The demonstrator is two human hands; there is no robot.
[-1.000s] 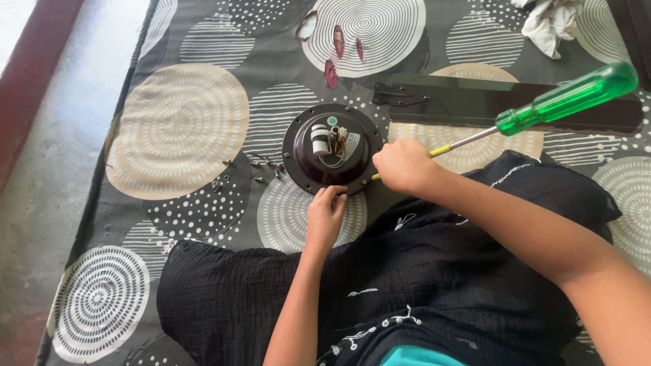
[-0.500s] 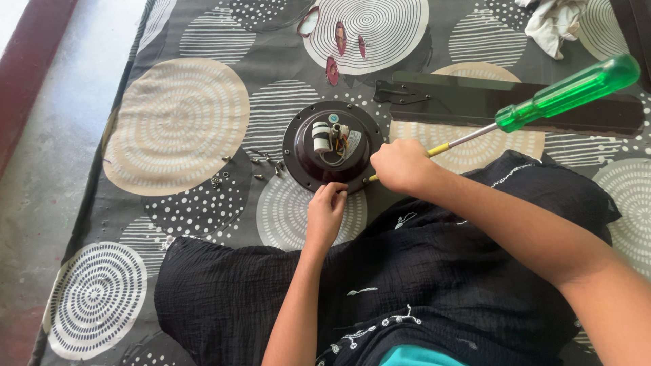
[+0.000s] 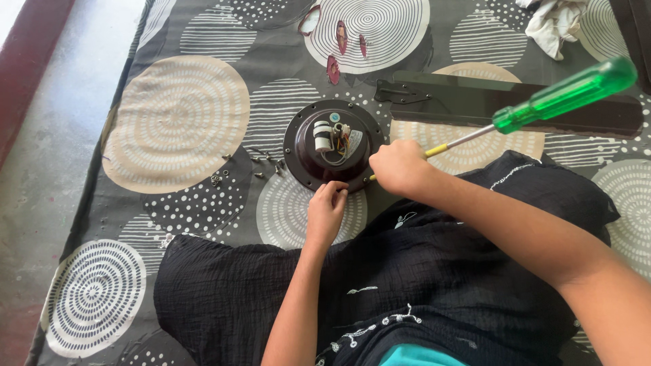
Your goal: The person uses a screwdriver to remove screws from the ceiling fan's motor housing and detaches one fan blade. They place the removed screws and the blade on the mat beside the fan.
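A round dark brown fan motor housing [image 3: 304, 157] lies on the patterned mat, with a white capacitor and wires showing in its middle. My left hand [image 3: 325, 211] pinches the housing's near rim with its fingertips. My right hand [image 3: 399, 167] is closed around the metal shaft of a long screwdriver [image 3: 563, 96] with a green see-through handle. The screwdriver's tip points at the housing's right near edge and is hidden by my fingers. The handle sticks up and out to the right.
Several small loose screws [image 3: 261, 163] lie left of the housing. A dark fan blade [image 3: 475, 102] lies behind my right hand. Small reddish pieces [image 3: 341, 37] and a white cloth [image 3: 553, 24] sit at the far side. Bare concrete floor [image 3: 47, 135] borders the mat on the left.
Almost nothing moved. Both hands stay where they were on the housing and screwdriver; the view drifted slightly, and the screwdriver handle shifted very little.
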